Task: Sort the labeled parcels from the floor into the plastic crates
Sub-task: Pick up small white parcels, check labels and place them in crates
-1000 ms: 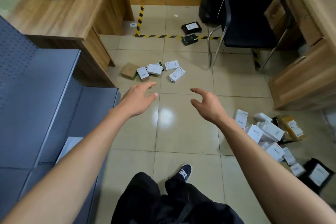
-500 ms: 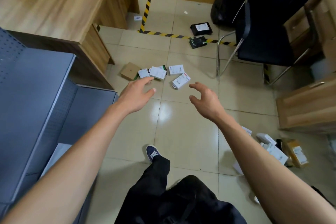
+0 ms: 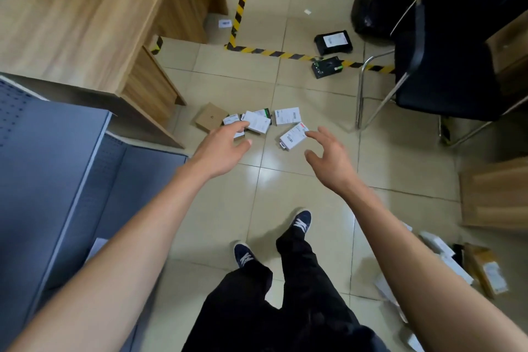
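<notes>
Several small white labeled parcels lie in a cluster on the tiled floor, among them a white box (image 3: 293, 136), another white box (image 3: 287, 115) and a stacked white box (image 3: 257, 122), with a brown cardboard box (image 3: 209, 116) at their left. My left hand (image 3: 221, 148) reaches out above the cluster's left side, fingers extended and holding nothing. My right hand (image 3: 328, 156) hovers just right of the nearest white box, fingers spread and loosely curled, empty. A grey plastic crate (image 3: 51, 168) stands at the left.
A wooden desk (image 3: 85, 26) stands at the upper left, a black chair (image 3: 445, 71) at the upper right. Two black parcels (image 3: 333, 42) lie by the yellow-black floor tape (image 3: 285, 53). More parcels (image 3: 483, 268) are heaped at the lower right. My feet (image 3: 300, 221) stand on the tiles.
I have stepped toward the cluster of white parcels. Both hands now reach over it, closer to the boxes. The heap at the right has slid toward the frame's lower edge.
</notes>
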### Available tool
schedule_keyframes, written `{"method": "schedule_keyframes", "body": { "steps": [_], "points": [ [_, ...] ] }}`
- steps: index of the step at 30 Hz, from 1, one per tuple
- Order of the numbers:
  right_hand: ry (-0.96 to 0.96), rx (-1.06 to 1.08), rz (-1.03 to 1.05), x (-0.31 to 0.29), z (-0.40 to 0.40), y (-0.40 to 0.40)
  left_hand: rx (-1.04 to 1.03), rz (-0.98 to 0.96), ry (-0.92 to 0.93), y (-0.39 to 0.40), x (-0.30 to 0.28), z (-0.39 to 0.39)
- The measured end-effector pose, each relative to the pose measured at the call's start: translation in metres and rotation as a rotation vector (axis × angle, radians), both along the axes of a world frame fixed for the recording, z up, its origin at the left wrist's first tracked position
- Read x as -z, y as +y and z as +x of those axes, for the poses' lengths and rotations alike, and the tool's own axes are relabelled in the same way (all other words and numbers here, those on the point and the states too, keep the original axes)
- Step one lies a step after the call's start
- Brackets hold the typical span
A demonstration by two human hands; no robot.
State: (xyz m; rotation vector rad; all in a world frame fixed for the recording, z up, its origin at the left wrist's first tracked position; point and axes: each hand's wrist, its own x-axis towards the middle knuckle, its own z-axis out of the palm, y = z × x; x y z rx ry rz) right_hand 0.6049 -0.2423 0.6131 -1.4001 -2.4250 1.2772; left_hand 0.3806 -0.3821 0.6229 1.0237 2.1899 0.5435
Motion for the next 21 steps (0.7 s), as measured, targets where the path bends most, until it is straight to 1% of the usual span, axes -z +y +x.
{"method": "schedule_keyframes", "body": {
  "steps": [7, 11, 15, 21],
  "points": [
    [-0.014, -0.047, -0.016, 0.021, -0.02, 0.088, -0.078, -0.07, -0.047, 0.076, 0.012, -0.015],
    [-0.055, -0.102, -0.017, 0.03, -0.041, 0.129, -0.117, -0.09, -0.044, 0.099, 0.024, -0.027],
    [-0.061, -0.153, -0.025, 0.038, -0.075, 0.149, -0.119, -0.099, -0.021, 0.108, 0.039, -0.048],
    [-0.037, -0.169, -0.064, 0.056, -0.143, 0.155, -0.126, -0.073, -0.029, 0.12, 0.062, -0.105]
  ]
}}
